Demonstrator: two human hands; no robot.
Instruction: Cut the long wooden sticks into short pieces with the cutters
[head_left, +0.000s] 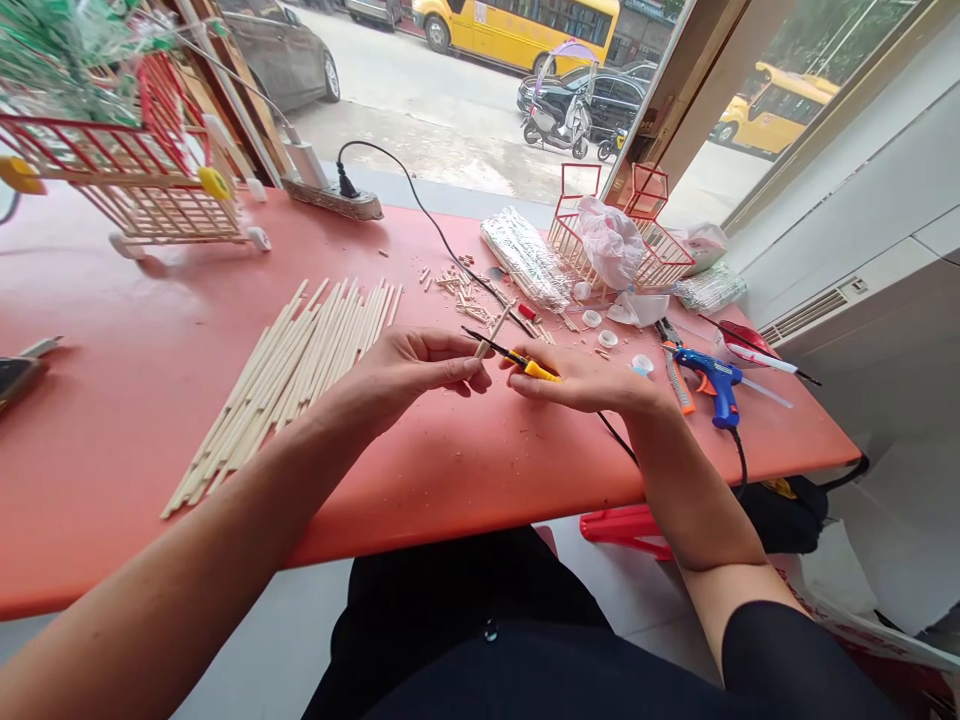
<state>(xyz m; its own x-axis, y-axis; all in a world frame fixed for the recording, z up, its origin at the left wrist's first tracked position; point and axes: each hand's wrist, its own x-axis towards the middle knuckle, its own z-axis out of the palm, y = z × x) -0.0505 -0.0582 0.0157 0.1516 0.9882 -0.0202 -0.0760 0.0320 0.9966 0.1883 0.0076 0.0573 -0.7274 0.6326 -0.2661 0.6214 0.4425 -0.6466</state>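
Two hands in view. The left hand (pixel 420 368) pinches one short pale wooden stick (pixel 491 334) between thumb and fingertips. The right hand (pixel 581 380) is closed on one pair of yellow-handled black cutting pliers (pixel 517 358), whose thin black tips reach to the stick above the table's front half.

Counted: one loose row of long pale wooden sticks (pixel 292 375), too many to count, lying left of the hands; one blue hot-glue gun (pixel 712 378) just right of the right hand; two small red-and-wood stick carts, one far left (pixel 142 170), one far right (pixel 637 240); four small white round caps (pixel 607 338).

Surface: a smooth coral-red tabletop (pixel 112 420), littered with wood offcuts (pixel 465 290), set against a window on a street. One black cable (pixel 420 205) runs from a grey power strip (pixel 330 195).
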